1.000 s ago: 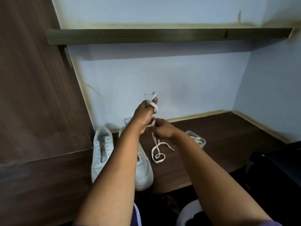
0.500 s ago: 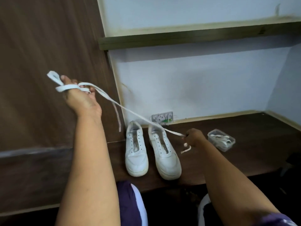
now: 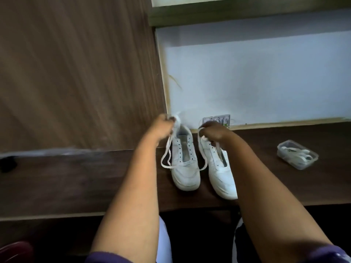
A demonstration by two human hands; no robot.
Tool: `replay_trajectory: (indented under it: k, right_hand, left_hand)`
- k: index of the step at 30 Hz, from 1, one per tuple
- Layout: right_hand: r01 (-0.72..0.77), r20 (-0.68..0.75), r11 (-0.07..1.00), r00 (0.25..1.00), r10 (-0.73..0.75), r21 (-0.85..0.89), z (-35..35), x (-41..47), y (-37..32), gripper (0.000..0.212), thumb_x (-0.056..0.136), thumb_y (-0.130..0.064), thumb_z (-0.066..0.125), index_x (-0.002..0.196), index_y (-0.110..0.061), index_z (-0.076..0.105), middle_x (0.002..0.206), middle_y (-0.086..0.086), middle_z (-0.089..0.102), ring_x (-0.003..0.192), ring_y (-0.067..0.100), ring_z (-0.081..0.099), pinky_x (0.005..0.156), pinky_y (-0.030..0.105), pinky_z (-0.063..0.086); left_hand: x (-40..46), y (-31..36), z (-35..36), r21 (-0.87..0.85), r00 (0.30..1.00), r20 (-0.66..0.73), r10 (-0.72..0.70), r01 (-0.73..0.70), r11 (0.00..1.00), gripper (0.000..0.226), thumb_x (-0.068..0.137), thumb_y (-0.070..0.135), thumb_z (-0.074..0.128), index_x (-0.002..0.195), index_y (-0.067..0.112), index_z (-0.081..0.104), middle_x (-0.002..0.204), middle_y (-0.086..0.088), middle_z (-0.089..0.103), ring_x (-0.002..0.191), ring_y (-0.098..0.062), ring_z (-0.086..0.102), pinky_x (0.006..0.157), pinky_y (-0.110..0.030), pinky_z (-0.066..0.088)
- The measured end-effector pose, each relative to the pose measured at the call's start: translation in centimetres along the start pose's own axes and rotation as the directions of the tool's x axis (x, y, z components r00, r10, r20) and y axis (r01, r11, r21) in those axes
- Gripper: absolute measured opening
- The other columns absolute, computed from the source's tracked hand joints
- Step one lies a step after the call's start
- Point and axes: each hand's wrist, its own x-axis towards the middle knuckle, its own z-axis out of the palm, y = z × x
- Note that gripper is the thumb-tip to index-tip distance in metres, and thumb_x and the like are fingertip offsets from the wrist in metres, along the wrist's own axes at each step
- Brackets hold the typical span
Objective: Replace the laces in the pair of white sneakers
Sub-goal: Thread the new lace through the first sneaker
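Note:
Two white sneakers stand side by side on the dark wooden desk (image 3: pixel 76 179), toes toward me, with no laces in their eyelets: the left sneaker (image 3: pixel 185 164) and the right sneaker (image 3: pixel 218 168). My left hand (image 3: pixel 163 126) grips one part of a white lace (image 3: pixel 166 158) above the left sneaker's heel. My right hand (image 3: pixel 214 130) grips another part above the right sneaker's heel. Loops of the lace hang between and below both hands, over the sneakers.
A clear plastic container (image 3: pixel 297 154) holding white laces sits on the desk to the right. A wall socket (image 3: pixel 216 119) is behind the sneakers. A tall wooden panel (image 3: pixel 76 73) rises on the left, and a shelf (image 3: pixel 247 12) runs overhead.
My left hand has come down from high on the left to just above the left sneaker. The stretched lace has gone slack and hangs in loops. The view has shifted down and left.

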Motion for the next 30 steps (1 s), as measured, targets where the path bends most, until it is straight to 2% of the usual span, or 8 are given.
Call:
replay_trajectory:
  k: [2,4,8,12,16,20,26,30]
  right_hand:
    - [0.064,0.025,0.992,0.997,-0.067,0.11,1.2,0.0,-1.4,0.021,0.078,-0.001,0.052,0.091,-0.01,0.066,0.071,0.004,0.058,0.057,0.015,0.046,0.052,0.022,0.034]
    - [0.11,0.004,0.979,0.994,-0.112,0.17,2.2,0.1,-2.1,0.023,0.08,0.001,0.046,0.079,-0.016,0.063,0.065,-0.003,0.053,0.059,0.011,0.044,0.052,0.022,0.032]
    - [0.163,-0.107,0.98,0.983,-0.151,0.118,3.9,0.7,-2.6,0.021,0.082,-0.005,0.042,0.077,-0.022,0.052,0.071,-0.002,0.052,0.063,0.014,0.045,0.054,0.025,0.032]
    - [0.205,-0.07,0.941,0.979,-0.194,0.267,4.9,0.9,-3.0,0.018,0.088,-0.006,0.044,0.076,-0.02,0.043,0.068,0.001,0.046,0.057,0.014,0.041,0.051,0.026,0.032]
    - [0.188,0.148,0.875,0.949,-0.279,0.446,3.6,0.6,-2.5,0.012,0.092,-0.003,0.056,0.082,-0.009,0.057,0.075,0.007,0.057,0.057,0.01,0.045,0.051,0.02,0.039]
    - [0.138,0.288,0.808,0.889,-0.357,0.573,1.9,0.4,-1.5,0.02,0.095,-0.018,0.055,0.096,-0.002,0.067,0.07,0.002,0.058,0.054,0.007,0.037,0.057,0.019,0.036]
    - [0.034,0.417,0.807,0.843,-0.34,0.59,2.2,0.1,-2.6,0.042,0.099,-0.036,0.042,0.11,-0.002,0.063,0.06,-0.001,0.035,0.051,0.008,0.027,0.048,0.019,0.029]
    - [0.071,0.383,0.976,0.912,-0.147,0.207,4.2,1.0,-1.2,0.025,0.096,-0.017,0.057,0.112,0.001,0.063,0.08,0.008,0.06,0.065,0.013,0.055,0.065,0.027,0.052]
  left_hand:
    - [0.4,-0.8,0.6,0.28,0.971,0.219,-0.092,0.027,0.96,0.019,0.093,0.005,0.052,0.11,0.003,0.059,0.089,-0.01,0.059,0.067,-0.016,0.052,0.06,-0.026,0.042]
    - [0.5,-1.3,0.8,0.47,0.923,0.333,-0.194,0.016,0.883,0.051,0.086,0.007,0.063,0.134,0.007,0.044,0.109,-0.013,0.056,0.082,-0.021,0.056,0.065,-0.031,0.046]
    - [0.8,-1.1,1.2,0.24,0.945,0.324,-0.047,-0.034,0.97,0.072,0.083,0.01,0.068,0.145,0.02,0.033,0.132,-0.007,0.046,0.112,-0.023,0.054,0.085,-0.033,0.048]
    - [0.9,-0.7,1.6,-0.165,0.941,0.339,-0.018,0.078,0.983,0.027,0.09,-0.004,0.045,0.107,0.012,0.055,0.09,-0.007,0.062,0.079,-0.016,0.06,0.081,-0.035,0.051]
    - [0.5,-1.8,-0.4,-0.248,0.937,0.35,0.003,0.089,0.965,0.019,0.095,0.0,0.046,0.082,0.012,0.055,0.057,0.003,0.039,0.039,-0.002,0.032,0.043,-0.017,0.027]
    - [-0.5,-3.1,-5.0,-0.38,0.974,0.225,0.005,0.083,0.921,0.02,0.098,0.013,0.05,0.083,0.008,0.062,0.051,0.006,0.027,0.037,-0.002,0.02,0.034,-0.015,0.014]
    - [-2.8,-5.6,-10.9,-0.311,0.983,0.171,0.07,-0.014,0.95,0.01,0.091,0.01,0.06,0.089,0.006,0.07,0.05,0.007,0.031,0.042,-0.002,0.027,0.046,-0.017,0.025]
    - [-2.1,-6.0,-6.9,-0.116,0.958,0.286,-0.022,0.057,0.992,0.002,0.085,0.012,0.069,0.085,0.012,0.067,0.059,0.001,0.045,0.048,-0.005,0.036,0.045,-0.017,0.032]
